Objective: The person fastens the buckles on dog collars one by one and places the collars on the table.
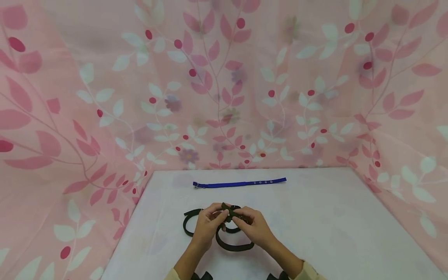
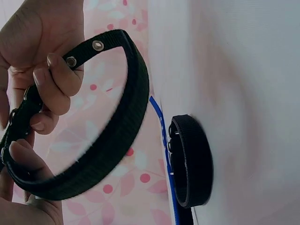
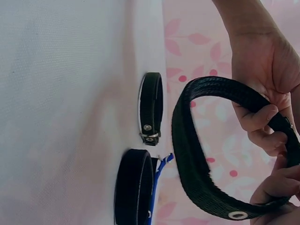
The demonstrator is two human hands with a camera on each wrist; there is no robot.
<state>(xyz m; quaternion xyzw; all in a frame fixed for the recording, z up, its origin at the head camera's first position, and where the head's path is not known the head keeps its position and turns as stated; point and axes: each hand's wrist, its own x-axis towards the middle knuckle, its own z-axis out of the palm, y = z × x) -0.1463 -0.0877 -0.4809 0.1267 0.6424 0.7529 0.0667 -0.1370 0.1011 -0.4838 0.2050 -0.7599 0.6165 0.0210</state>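
Collar (image 2: 123, 136) — partly behind fingers (image 2: 54, 93)

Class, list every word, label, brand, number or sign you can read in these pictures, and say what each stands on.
No text can be read anywhere.
Held dark strap: eyelets, no readable lettering.
Blue strap: any marking is too small to read.
Two coiled dark straps: no readable lettering.
Pink cloth: printed leaves and flowers, no words.
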